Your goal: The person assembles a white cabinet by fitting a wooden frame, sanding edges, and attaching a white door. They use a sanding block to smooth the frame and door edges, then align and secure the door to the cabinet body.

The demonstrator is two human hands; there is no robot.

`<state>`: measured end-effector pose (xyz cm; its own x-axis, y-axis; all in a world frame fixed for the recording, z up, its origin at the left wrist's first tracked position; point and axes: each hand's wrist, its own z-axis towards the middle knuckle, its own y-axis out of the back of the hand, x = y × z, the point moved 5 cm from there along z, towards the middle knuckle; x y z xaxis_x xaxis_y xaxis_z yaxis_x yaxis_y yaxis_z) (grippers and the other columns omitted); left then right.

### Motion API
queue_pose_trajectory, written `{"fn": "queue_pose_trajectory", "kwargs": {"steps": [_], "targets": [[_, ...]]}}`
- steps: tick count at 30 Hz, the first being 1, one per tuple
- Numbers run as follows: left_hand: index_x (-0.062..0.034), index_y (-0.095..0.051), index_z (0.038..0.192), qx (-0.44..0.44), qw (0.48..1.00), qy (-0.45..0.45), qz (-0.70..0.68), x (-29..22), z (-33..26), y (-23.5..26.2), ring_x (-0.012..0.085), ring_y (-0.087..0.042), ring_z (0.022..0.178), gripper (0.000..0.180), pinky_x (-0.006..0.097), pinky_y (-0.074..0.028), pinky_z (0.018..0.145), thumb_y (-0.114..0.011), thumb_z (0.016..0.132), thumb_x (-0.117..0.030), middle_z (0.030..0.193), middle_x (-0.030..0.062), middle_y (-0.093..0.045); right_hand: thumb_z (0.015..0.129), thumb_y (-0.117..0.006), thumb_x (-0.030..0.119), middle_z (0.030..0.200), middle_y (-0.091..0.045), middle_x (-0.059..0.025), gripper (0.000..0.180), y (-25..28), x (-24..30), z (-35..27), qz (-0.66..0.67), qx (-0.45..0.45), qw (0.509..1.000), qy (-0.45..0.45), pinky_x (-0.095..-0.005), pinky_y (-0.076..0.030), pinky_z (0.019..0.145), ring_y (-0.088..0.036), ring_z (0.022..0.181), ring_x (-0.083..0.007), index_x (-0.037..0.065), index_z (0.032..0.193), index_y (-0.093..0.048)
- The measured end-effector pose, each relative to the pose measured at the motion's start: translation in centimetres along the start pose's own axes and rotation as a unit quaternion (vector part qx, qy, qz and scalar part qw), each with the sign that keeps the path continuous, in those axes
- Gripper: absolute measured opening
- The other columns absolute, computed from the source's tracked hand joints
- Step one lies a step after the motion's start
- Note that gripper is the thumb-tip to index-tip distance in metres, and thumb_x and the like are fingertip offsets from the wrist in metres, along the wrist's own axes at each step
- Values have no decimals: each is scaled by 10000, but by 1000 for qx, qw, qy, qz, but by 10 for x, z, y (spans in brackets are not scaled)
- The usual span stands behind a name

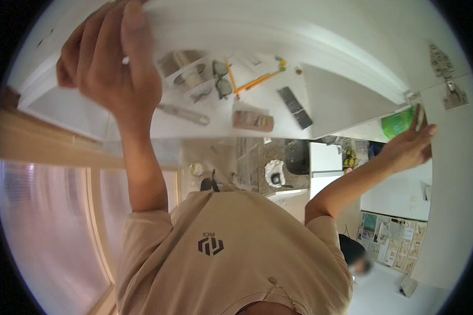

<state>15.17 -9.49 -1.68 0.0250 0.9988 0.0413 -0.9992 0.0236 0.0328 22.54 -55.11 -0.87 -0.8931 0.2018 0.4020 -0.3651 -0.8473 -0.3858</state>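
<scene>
My left hand [108, 63] is raised at the upper left, its fingers bent around the white cabinet frame [194, 31]; the fingertips are partly cut off by the picture's top edge. My right hand [412, 144] grips the edge of the open white cabinet door [454, 152], one finger pointing up along it. Between my arms, the white shelf [194, 128] bears a brown block-shaped pack [253, 121], dark-lensed glasses [222, 81], orange pencils [257, 83], a dark flat strip [295, 107] and a grey-handled tool [186, 114].
A metal hinge [453, 96] is on the right door. Beyond the shelf is a green bag [397, 123]. Far below lie a stone counter [265, 170] with a dark sink and a white cloth [274, 170]. Another person [355, 254] is at the lower right, near a pinboard [394, 236]. Wood-framed panes [47, 210] stand left.
</scene>
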Motion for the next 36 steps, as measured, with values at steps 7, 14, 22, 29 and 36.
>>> {"fn": "queue_pose_trajectory", "kwargs": {"steps": [7, 14, 22, 29, 36], "targets": [[-114, -804, 1029, -21, 1000, 18, 6, -4, -4, -2, 209, -622, 1001, 298, 374, -345, 998, -578, 1052, -306, 1001, 27, -760, 991, -683, 58, 1271, -651, -273, 335, 13, 4, 22, 0, 53, 997, 49, -526, -576, 1060, -666, 1172, -350, -124, 1249, -571], [-49, -772, 1043, 42, 997, 60, 11, -19, 7, 8, 248, -602, 1019, 334, 388, -343, 1003, -522, 1082, -267, 1011, 67, -739, 1000, -691, 137, 1185, -652, -346, 442, 13, -2, 15, 9, 71, 997, 31, -532, -611, 1001, -686, 1103, -433, -261, 1132, -554], [-122, -779, 1118, 34, 999, 22, 4, -10, 0, 3, 232, -606, 1080, 292, 376, -334, 1036, -558, 1060, -305, 1088, 36, -750, 1008, -702, 195, 1181, -674, -319, 463, 21, -5, 9, -49, 70, 996, -10, -522, -627, 980, -720, 1077, -403, -195, 1210, -554], [-200, -780, 1221, 88, 995, -16, -41, -4, 0, -1, 202, -622, 1017, 399, 353, -332, 1004, -420, 1131, -348, 1062, 16, -758, 1019, -665, 130, 1257, -632, -339, 533, 37, 20, -33, -155, 60, 986, 14, -497, -618, 985, -672, 1191, -431, -114, 1393, -376], [-205, -741, 1282, 113, 991, -72, -5, 1, -5, 6, 196, -614, 1000, 339, 371, -337, 1004, -634, 1028, -403, 1104, 17, -737, 986, -692, 42, 1148, -667, -146, 285, 102, 0, -116, -243, 62, 959, -134, -308, -587, 769, -665, 905, -181, -32, 1230, -567]]}}
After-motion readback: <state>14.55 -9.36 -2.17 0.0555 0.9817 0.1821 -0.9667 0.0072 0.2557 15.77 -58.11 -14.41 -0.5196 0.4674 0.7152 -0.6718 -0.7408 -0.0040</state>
